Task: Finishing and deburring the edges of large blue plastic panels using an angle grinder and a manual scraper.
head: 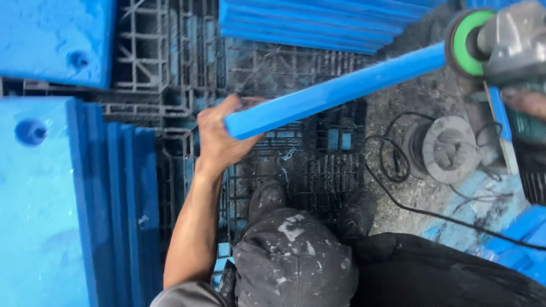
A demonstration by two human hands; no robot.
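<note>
**Blue bar held at near end, grinder at far end**

Stacked blue panels [122, 210] stand at the left, on a black grid pallet [296, 165]. The left hand [219, 139] is closed around the near end of a long blue bar [335, 91], which runs up and right, clear of the pallet. The bar looks rigid, smooth plastic, probably light for its length but liable to slip; holding it at one end leaves the far end unsupported. There a grinder [500, 40] meets it. The right hand [526, 102] is only partly in view on the grinder; its grip cannot be judged.
</note>
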